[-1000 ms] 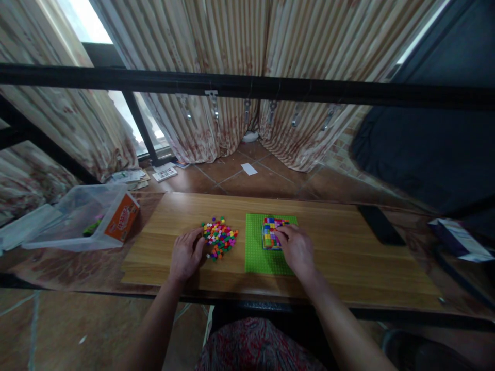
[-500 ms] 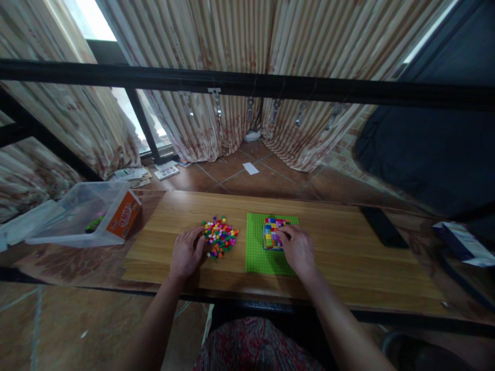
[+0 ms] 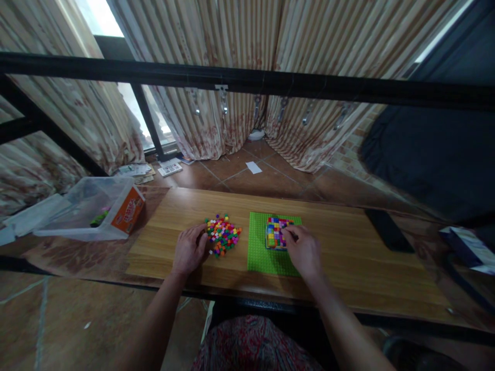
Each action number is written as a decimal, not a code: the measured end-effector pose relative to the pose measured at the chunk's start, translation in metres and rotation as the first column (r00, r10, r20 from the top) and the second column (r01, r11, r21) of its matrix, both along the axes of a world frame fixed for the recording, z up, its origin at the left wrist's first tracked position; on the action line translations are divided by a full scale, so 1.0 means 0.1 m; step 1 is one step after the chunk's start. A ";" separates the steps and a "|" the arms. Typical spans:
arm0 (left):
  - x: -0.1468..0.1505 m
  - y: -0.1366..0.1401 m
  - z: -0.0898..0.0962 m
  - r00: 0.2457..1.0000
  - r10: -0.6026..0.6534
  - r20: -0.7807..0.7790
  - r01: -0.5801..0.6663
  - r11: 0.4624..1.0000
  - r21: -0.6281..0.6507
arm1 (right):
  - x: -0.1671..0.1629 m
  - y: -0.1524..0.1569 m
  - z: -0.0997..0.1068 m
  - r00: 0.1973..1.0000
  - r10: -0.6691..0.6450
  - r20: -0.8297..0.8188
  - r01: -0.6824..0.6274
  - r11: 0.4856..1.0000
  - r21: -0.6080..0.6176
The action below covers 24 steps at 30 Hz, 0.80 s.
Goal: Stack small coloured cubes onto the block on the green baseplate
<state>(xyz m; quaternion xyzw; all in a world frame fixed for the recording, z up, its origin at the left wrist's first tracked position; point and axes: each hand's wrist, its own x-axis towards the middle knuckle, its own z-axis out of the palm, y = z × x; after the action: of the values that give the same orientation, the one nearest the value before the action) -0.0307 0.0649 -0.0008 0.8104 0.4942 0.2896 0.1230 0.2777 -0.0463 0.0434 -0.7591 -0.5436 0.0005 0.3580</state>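
Little has moved since the earlier frame: both hands sit as they did a second ago, and only the camera has drifted slightly; the left hand (image 3: 188,251) rests flat on the counter (image 3: 348,257), fingers loosely spread, touching the near-left edge of a loose pile of small coloured cubes (image 3: 223,235); the right hand (image 3: 304,251) lies on the green baseplate (image 3: 266,257), its fingertips pressed together against the right side of the block of cubes (image 3: 276,232) built at the plate's far end; whether a cube is pinched there I cannot tell.

Risks, as a judgement: a push from the left hand could scatter the pile, and cubes could roll off the near edge to the floor; a hard press could slide the baseplate or knock cubes off the block.

Open counter stretches right of the plate toward a dark phone (image 3: 389,230); a clear bin (image 3: 83,211) sits well left; the near edge lies just beneath both wrists.
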 end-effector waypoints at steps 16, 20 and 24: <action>0.01 -0.01 0.01 1.000 0.004 -0.012 -0.004 1.000 0.005 | 0.00 0.20 -0.23 0.995 -0.100 0.006 0.099 0.993 0.058; 0.02 -0.02 0.02 1.000 0.007 -0.011 -0.007 1.000 -0.006 | 0.01 0.21 -0.25 0.995 -0.074 -0.071 0.078 0.995 0.060; 0.01 -0.02 0.01 1.000 0.004 -0.017 -0.004 1.000 -0.007 | 0.00 0.22 -0.27 0.991 -0.054 -0.120 0.065 0.994 0.084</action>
<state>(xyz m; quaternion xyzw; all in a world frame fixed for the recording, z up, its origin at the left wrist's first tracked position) -0.0296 0.0629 0.0001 0.8113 0.4980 0.2813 0.1210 0.2780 -0.0244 0.0166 -0.7573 -0.4982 0.0107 0.4221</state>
